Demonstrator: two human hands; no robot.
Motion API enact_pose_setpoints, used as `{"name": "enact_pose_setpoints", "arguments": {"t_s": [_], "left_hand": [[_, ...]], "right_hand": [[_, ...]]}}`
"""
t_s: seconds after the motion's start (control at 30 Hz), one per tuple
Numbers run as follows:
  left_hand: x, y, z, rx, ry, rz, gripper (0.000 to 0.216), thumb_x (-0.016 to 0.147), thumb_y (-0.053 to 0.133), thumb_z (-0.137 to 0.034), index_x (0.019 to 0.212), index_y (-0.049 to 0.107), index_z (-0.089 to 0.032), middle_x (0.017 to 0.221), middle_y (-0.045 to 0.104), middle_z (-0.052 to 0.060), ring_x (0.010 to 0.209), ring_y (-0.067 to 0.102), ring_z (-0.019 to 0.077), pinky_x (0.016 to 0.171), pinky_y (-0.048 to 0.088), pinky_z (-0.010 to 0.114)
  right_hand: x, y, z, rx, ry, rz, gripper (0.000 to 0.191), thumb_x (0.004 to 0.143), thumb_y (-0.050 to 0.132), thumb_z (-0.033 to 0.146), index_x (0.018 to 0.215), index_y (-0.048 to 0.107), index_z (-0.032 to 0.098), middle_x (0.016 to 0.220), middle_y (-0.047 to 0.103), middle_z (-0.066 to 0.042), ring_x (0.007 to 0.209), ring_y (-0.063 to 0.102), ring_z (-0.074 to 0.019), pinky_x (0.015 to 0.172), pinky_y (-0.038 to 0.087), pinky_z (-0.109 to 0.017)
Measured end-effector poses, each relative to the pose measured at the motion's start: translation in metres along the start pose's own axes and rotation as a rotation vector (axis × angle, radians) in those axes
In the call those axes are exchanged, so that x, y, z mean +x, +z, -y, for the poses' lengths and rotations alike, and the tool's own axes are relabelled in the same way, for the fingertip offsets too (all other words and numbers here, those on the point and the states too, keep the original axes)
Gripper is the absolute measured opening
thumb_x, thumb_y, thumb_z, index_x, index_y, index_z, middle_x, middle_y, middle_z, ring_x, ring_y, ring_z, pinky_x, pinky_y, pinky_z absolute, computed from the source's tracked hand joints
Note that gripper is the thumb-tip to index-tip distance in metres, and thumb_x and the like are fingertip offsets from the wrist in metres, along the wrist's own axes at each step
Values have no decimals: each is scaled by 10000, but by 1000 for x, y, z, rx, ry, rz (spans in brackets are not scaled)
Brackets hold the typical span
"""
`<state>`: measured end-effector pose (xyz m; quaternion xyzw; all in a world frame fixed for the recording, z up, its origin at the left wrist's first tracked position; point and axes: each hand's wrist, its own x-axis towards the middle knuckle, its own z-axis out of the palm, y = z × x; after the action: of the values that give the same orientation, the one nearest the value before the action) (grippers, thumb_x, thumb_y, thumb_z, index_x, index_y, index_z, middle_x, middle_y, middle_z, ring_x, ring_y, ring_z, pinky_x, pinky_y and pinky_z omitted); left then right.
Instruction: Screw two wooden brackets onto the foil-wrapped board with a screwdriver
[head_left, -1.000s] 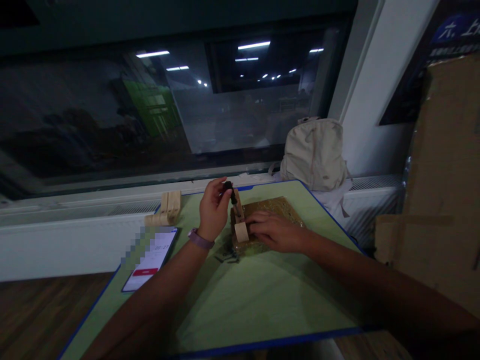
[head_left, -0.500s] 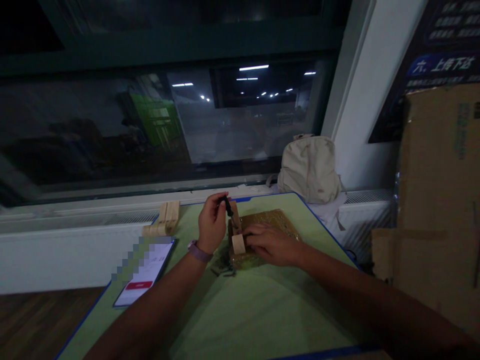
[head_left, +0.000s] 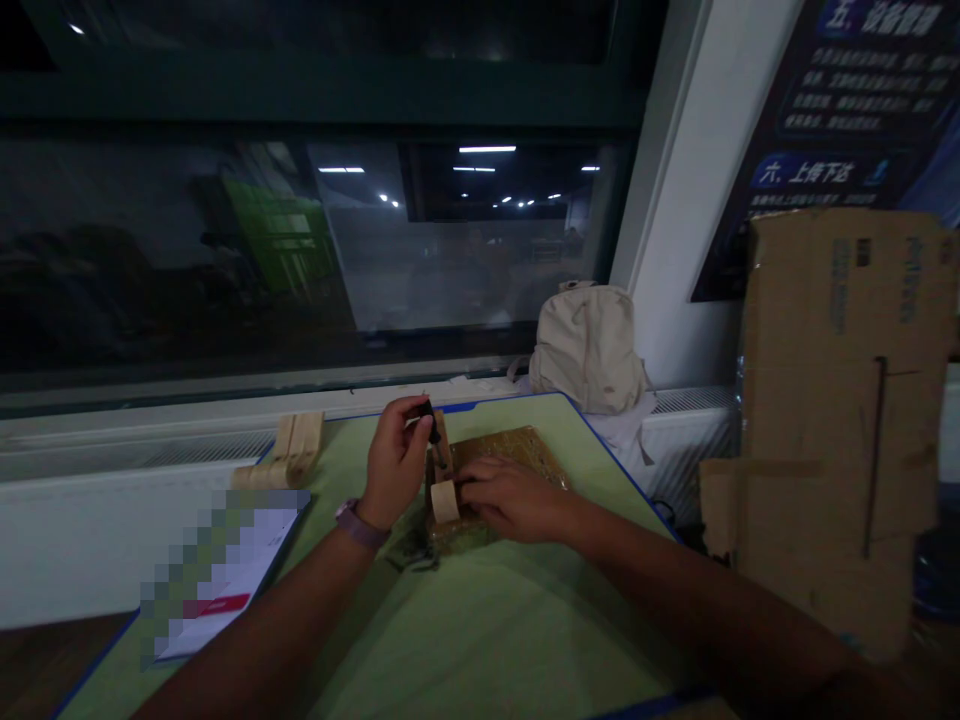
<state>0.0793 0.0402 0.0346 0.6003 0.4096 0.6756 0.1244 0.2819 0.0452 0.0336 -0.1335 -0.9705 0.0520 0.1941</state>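
My left hand (head_left: 395, 460) pinches the black handle of a small tool (head_left: 431, 425), held upright over a pale wooden piece (head_left: 443, 490). That wooden piece stands on a brown board (head_left: 517, 447) in the middle of the green mat (head_left: 487, 620). My right hand (head_left: 504, 497) lies on the board with fingers curled against the wooden piece, steadying it. A few small dark parts (head_left: 416, 550) lie on the mat just in front of the board.
A second wooden assembly (head_left: 289, 450) sits at the mat's back left. A phone (head_left: 225, 585) lies at the left edge. A beige backpack (head_left: 589, 350) rests on the sill behind. Cardboard boxes (head_left: 840, 400) stand to the right.
The camera has tilted up and swung right, so everything sits lower and further left in view. Both hands stay on the tool and the wooden piece.
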Motion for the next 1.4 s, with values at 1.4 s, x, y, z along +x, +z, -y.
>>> {"name": "enact_pose_setpoints", "arguments": {"t_s": [1.4], "left_hand": [[7,-3,-6,-11,-4,-9,282,787,755,-348,1013,652,-215,932,683,35,824,677,170,745,589,309]], "right_hand": [[-1,-2,1,-54,0,50,206,938,515,153,1087,650,198,1228,644,-95,1114,563,-226,980,443,-381]]}}
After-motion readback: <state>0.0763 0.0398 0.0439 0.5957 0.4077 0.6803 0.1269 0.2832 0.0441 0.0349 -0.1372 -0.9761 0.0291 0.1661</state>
